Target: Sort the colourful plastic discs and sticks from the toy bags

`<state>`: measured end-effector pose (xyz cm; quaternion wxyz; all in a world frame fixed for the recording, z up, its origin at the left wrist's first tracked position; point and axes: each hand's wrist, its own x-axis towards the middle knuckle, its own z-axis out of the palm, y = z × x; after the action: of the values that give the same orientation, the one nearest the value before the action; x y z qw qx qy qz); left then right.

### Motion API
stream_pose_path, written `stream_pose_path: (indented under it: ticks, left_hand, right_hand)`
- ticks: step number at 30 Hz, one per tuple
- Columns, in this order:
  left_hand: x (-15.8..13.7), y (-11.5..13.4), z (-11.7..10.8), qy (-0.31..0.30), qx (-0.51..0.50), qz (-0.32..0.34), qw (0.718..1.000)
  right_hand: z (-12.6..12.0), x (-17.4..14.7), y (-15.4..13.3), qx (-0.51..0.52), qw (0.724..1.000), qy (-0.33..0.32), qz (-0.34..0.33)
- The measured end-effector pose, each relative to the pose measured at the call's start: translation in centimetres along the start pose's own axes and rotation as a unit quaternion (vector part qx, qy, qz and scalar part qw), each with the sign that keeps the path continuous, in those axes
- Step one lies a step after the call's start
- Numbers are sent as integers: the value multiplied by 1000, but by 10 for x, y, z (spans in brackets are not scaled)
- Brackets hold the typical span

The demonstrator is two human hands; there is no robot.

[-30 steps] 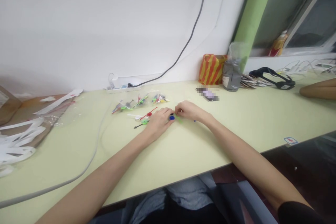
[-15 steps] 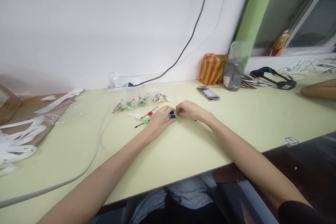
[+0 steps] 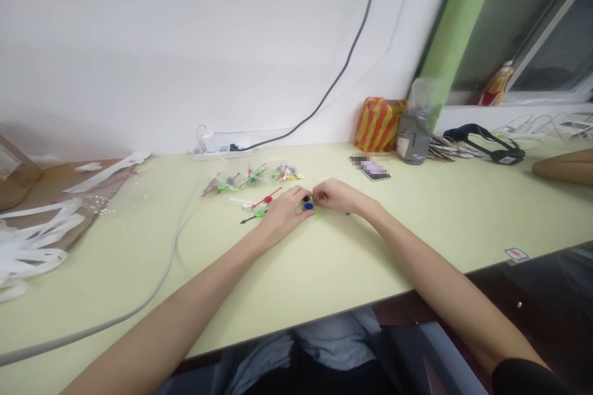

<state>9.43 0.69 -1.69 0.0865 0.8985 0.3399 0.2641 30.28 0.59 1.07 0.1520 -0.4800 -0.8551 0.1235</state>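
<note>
fine work at blue disc [image 3: 308, 206]

l hand [image 3: 287, 210] just left of disc, fingers curled, grip hidden, can't tell. r hand [image 3: 337, 195] just right of it, fingertips seemingly pinched on green pc [image 3: 317, 213] (tips partly hidden). best: l steady, r light, small moves. pale table [image 3: 361, 259] under disc; bagged pcs [image 3: 254, 176] behind-left of it, white wall [image 3: 185, 43] well beyond.
</note>
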Motion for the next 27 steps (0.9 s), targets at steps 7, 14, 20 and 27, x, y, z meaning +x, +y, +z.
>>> stream_pose_path:
  ticks: [7,14,20,27]
  left_hand:
    - [-4,1,-1,35,18,25,999]
    - [-10,3,-9,15,58,65,996]
    - [-15,2,-12,-5,77,98,992]
    - [-14,2,-13,1,75,97,992]
  right_hand:
    - [-31,-11,20,7,999,-2,45]
    - [-26,-11,31,9,991,-84,108]
    - [-17,-7,20,14,995,-60,75]
    - [-4,-1,6,-19,999,-19,24]
